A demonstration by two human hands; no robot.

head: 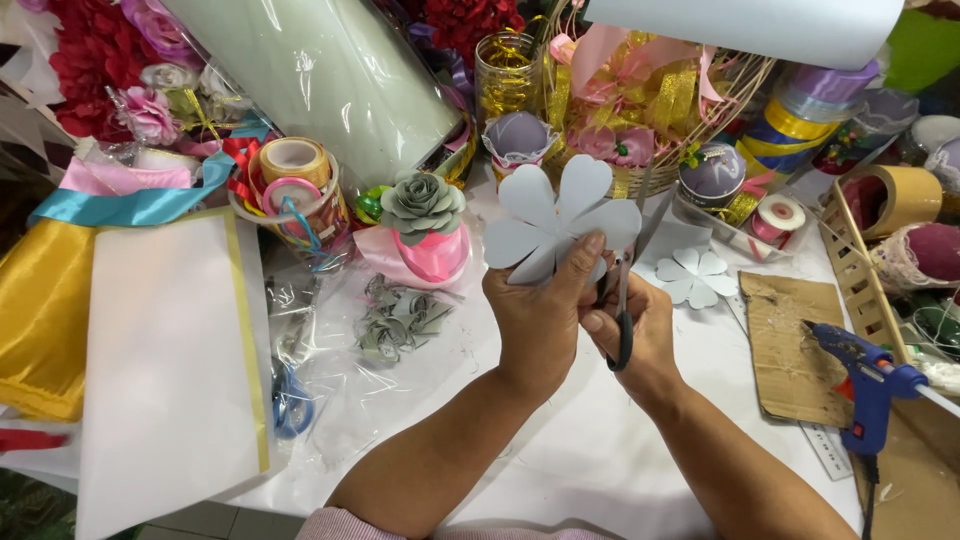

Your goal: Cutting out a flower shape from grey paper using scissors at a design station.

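Left hand pinches grey paper flower (five rounded petals) — right hand grips scissors.

Crowded craft table

The white table bears a blue glue gun on cardboard, a paper flower cutout, grey paper roses, gold fabric, a white sheet and ribbon spools.
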